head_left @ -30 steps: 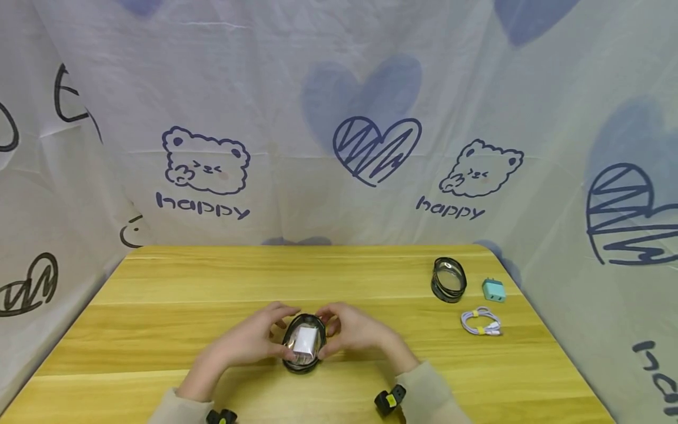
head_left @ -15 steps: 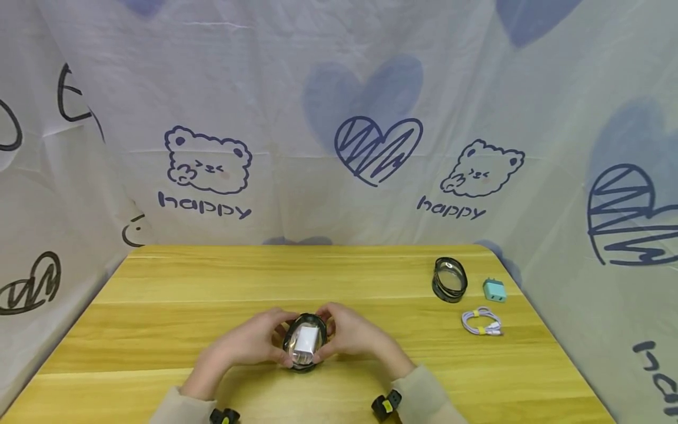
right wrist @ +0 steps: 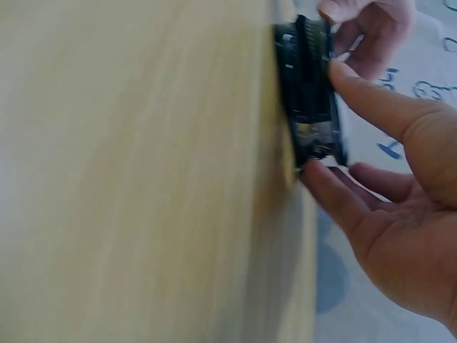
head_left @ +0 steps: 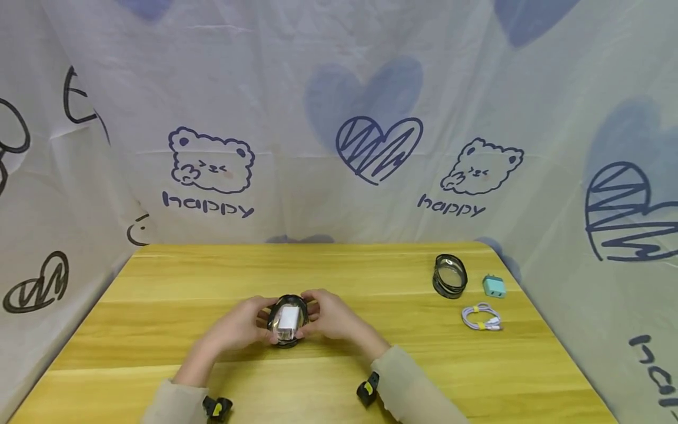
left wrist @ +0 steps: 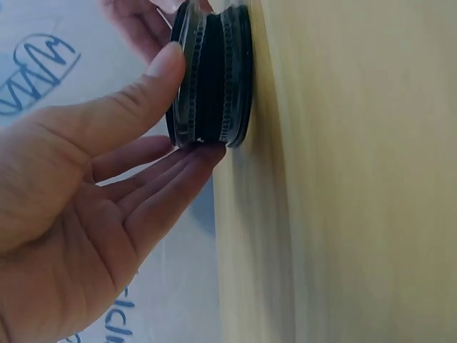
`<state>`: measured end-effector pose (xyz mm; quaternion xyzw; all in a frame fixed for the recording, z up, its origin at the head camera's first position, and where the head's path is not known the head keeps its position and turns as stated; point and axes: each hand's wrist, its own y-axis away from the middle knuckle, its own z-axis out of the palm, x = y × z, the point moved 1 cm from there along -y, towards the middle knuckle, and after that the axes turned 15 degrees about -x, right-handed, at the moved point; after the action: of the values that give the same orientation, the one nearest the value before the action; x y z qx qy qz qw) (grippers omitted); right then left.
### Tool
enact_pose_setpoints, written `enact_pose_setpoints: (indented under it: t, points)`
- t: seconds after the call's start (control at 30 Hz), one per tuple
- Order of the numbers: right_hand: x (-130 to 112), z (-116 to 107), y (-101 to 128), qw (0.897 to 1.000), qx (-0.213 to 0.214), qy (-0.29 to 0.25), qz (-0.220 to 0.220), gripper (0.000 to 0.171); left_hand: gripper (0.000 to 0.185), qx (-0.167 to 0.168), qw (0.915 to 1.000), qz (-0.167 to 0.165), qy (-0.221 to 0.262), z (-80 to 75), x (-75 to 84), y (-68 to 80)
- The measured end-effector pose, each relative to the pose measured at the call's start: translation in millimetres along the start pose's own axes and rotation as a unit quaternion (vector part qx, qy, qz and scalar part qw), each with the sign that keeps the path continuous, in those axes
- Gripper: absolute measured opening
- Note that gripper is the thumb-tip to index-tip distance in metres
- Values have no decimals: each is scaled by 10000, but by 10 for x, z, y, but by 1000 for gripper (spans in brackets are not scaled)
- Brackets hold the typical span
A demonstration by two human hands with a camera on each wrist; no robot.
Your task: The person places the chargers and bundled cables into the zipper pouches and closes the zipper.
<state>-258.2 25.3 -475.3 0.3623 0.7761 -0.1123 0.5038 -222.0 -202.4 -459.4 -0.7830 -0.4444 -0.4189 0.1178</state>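
In the head view, a small oval clear case [head_left: 288, 299] with black rims is held between both hands, left of the table's middle. A white charger block [head_left: 288, 318] shows through its clear face. My left hand [head_left: 241, 324] grips the case's left side, thumb on the near face and fingers round the edge. On the opposite side, my right hand [head_left: 331, 315] pinches it the same way. Both wrist views show the case [left wrist: 211, 78] edge-on, close to the wood surface; whether it touches the table cannot be told.
On the right of the wooden table [head_left: 175, 277] stands a second black-rimmed clear case [head_left: 450, 275]. Near it are a teal two-port charger [head_left: 494, 286] and a coiled lilac cable [head_left: 481, 317] with yellow ties. A printed cloth [head_left: 296, 194] hangs behind and at both sides.
Both hands have closed their grip on the case, thumbs nearer its face. Together they have carried it left and a little away from me, the charger block inside it.
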Motion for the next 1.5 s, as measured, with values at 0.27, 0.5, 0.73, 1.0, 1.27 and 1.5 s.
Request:
enact_pose_setpoints:
  t: [0.27,0.5,0.73,1.0,1.27,1.5]
  points:
    - [-10,63,-429,9991,259,259,-196,72,70,406,9987,-298,91,-256,-234,53]
    - [-110,79,-753,9924,205,1204,-126,70,64,956,9937,-574,135,-409,-413,97]
    - [-220,104,-1024,9874,131,1577,-96,66,57,1368,9855,-998,74,-492,-504,104]
    - [-301,125,-1246,9830,74,1830,156,66,55,1677,9779,-1242,75,-546,-576,62]
    - [-337,107,-1254,9835,-16,1789,275,68,57,1694,9775,-1252,53,-553,-563,51]
    - [-319,69,-1110,9848,-38,1736,4,61,67,1799,9750,-1291,-183,-505,-519,73]
